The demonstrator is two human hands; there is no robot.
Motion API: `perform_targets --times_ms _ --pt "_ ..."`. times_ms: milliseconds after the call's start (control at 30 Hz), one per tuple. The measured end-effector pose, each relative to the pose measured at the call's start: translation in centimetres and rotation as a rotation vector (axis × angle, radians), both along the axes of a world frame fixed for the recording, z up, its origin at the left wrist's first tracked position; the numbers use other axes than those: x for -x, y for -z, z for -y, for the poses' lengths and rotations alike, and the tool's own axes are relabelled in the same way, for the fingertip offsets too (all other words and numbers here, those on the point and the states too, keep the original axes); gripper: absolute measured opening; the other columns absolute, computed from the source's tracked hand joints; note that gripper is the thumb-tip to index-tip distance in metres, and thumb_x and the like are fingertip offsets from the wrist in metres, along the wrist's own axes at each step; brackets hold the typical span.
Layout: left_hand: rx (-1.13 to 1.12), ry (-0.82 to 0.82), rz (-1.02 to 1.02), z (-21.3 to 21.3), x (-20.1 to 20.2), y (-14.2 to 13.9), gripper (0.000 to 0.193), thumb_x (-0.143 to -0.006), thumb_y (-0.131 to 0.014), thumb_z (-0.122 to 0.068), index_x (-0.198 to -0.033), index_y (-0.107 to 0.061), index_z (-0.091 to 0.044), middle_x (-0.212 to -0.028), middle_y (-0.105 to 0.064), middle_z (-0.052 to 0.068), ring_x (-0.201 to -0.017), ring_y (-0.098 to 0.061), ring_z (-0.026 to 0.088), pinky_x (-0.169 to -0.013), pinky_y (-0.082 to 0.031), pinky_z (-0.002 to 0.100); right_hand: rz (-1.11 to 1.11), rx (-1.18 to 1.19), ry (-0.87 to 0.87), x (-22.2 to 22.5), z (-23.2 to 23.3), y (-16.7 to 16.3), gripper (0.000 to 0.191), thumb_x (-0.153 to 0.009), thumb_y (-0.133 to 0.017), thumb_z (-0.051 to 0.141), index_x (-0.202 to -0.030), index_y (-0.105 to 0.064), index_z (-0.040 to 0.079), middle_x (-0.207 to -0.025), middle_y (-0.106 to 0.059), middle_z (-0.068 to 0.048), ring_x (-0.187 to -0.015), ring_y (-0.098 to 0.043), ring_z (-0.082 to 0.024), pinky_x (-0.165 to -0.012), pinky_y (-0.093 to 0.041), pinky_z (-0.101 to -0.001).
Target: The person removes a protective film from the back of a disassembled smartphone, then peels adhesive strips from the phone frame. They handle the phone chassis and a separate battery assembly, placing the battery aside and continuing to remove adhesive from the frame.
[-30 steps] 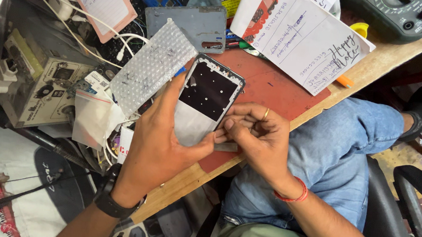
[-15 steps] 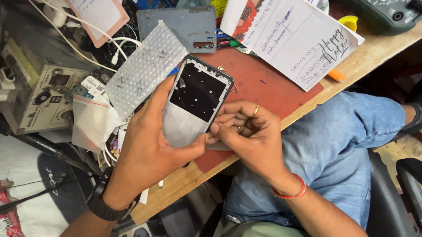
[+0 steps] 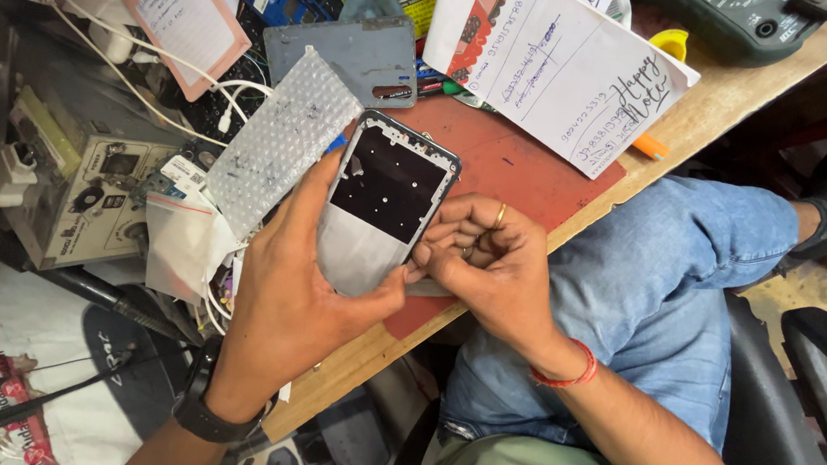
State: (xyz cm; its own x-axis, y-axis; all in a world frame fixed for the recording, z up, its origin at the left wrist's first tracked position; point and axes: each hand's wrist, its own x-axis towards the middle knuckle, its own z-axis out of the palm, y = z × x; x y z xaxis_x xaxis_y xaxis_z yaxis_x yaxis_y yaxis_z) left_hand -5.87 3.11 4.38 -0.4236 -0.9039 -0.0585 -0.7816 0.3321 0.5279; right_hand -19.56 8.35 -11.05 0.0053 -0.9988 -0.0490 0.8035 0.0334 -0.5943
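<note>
Over the red mat (image 3: 526,177) on the counter (image 3: 739,101), left hand (image 3: 301,283) cups the phone frame (image 3: 386,201) w/ spread fingers; right hand (image 3: 480,257) pinches its lower edge. Frame's light, thin, prob. bendy, so grip the side rails, not the middle.

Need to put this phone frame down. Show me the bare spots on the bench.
Bare red mat between the phone frame, white papers and the bench edge. Crowded left: bubble wrap, cables, grey back cover.

Head camera looks steeply down (close) at workbench (image 3: 717,119).
</note>
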Motion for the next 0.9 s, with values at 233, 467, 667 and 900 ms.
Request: perform_targets --times_ms 233,467,667,900 --pt "0.003 0.02 -0.039 -0.1 0.3 0.0 0.095 -0.067 -0.088 -0.017 -0.148 -0.042 0.005 -0.128 -0.066 0.021 -0.115 -0.071 0.032 -0.097 -0.056 0.039 0.005 0.011 0.01 0.1 -0.4 0.0 0.02 -0.096 -0.062 -0.013 -0.115 -0.062 -0.011 -0.103 -0.073 -0.016 -0.087 -0.073 -0.017 -0.081 -0.064 -0.0321" --pt "0.006 -0.056 -0.002 0.0 -1.3 -0.3 0.094 -0.064 -0.086 -0.018 -0.146 -0.045 0.003 -0.124 -0.068 0.021 -0.112 -0.072 0.033 -0.093 -0.056 0.039 -0.06 -0.11 -0.067 -0.6 -0.2 -1.8 0.024 -0.095 -0.063 -0.01 -0.118 -0.062 -0.011 -0.102 -0.072 -0.015 -0.089 -0.074 -0.017 -0.082 -0.065 -0.0318" --pt "0.075 -0.16 0.044 -0.1 -7.0 -1.6 0.097 -0.061 -0.09 -0.022 -0.143 -0.045 0.003 -0.12 -0.067 0.023 -0.108 -0.07 0.035 -0.091 -0.055 0.042 -0.687 0.003 0.225 1.4 0.4 -4.5 0.019 -0.103 -0.063 -0.001 -0.121 -0.065 -0.007 -0.102 -0.075 -0.012 -0.09 -0.074 -0.014 -0.081 -0.062 -0.0267" --pt "0.056 -0.215 0.01 -1.9 -13.7 -1.4 0.094 -0.062 -0.088 -0.022 -0.143 -0.047 0.001 -0.117 -0.069 0.025 -0.106 -0.069 0.04 -0.09 -0.055 0.045 -1.383 0.191 0.052 -0.9 1.9 -7.6 0.019 -0.088 -0.075 0.004 -0.107 -0.074 0.002 -0.092 -0.072 -0.008 -0.074 -0.07 -0.017 -0.066 -0.054 -0.0292"
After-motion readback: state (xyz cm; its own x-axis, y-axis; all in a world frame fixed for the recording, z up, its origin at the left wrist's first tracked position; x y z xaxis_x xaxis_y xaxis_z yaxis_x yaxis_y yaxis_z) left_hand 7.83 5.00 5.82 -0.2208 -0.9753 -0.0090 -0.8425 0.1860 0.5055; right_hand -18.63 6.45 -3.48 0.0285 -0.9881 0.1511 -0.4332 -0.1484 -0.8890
